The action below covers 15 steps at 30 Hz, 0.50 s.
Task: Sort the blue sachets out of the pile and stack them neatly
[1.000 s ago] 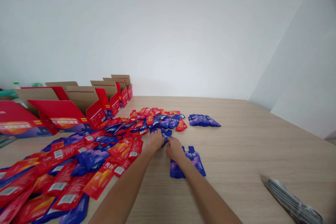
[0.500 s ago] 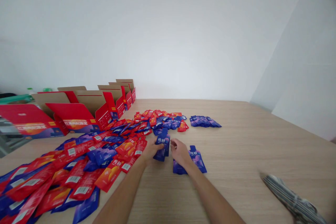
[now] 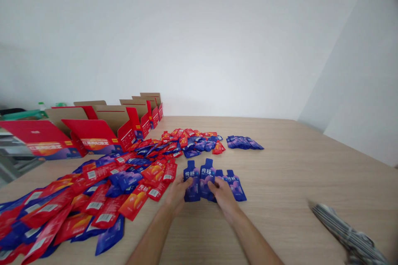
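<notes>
In the head view, our left hand [image 3: 176, 190] pinches one blue pouch [image 3: 191, 185] and our right hand [image 3: 222, 192] pinches a second blue pouch [image 3: 206, 182], both near the middle of the wooden table [image 3: 295, 182]. We judge they could slip sideways into the mixed red-and-blue pile [image 3: 102, 190] just left, muddling the colours.

both hands are drawn back from the far pile toward the person. the left hand [image 3: 178, 188] now grips a blue pouch [image 3: 192, 185] that a second ago lay among the mixed pouches [image 3: 174, 149], and the right hand [image 3: 221, 190] now holds a second blue pouch [image 3: 207, 183] beside it. both pouches now sit next to the small blue stack [image 3: 234, 184] on the table [image 3: 295, 174].
</notes>
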### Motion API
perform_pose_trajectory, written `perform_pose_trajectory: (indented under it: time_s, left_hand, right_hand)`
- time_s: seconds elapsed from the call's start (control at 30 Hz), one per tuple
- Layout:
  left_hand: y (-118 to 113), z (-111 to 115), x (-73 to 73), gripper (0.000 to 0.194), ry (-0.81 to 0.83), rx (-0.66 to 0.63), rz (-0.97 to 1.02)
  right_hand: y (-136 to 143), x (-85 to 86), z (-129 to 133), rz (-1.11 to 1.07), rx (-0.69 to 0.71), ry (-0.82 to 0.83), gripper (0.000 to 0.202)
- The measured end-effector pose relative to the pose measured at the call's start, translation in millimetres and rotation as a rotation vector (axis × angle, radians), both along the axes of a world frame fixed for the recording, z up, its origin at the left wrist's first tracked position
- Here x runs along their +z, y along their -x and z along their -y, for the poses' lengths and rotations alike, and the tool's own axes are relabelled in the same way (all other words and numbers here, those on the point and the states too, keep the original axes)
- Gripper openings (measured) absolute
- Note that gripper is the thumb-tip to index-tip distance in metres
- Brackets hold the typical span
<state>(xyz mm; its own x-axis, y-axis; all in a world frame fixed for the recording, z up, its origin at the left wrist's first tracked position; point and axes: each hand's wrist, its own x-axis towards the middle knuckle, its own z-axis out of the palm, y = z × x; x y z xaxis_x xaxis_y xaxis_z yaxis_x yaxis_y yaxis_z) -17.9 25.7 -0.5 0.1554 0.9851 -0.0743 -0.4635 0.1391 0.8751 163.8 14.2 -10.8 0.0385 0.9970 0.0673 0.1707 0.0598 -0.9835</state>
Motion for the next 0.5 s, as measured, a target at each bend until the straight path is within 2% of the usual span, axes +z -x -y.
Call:
perform_pose_trajectory:
  time_s: [0.2, 0.3, 0.4, 0.47, 0.5]
  left_hand:
    - [2.5, 0.1, 3.9, 0.045, 0.051, -0.074, 0.033]
    - [1.9, 1.2, 6.5, 0.041, 0.077, -0.031, 0.021]
    - [4.0, 0.2, 4.7, 0.036, 0.102, -0.005, -0.006]
    - [6.4, -2.2, -0.4, 0.029, 0.119, 0.037, -0.065]
    - [7.5, -3.6, -3.8, 0.026, 0.131, 0.066, -0.097]
  right_hand:
    - [-10.0, 2.7, -4.2, 0.012, -0.037, 0.009, 0.031]
    - [-6.3, 4.8, -0.3, 0.015, -0.017, 0.003, 0.028]
    - [-4.6, 6.6, 2.7, 0.023, 0.080, 0.023, 0.021]
    - [-8.6, 8.4, 2.1, 0.030, 0.090, 0.032, 0.029]
    - [-12.2, 9.6, 0.9, 0.050, 0.045, 0.018, 0.037]
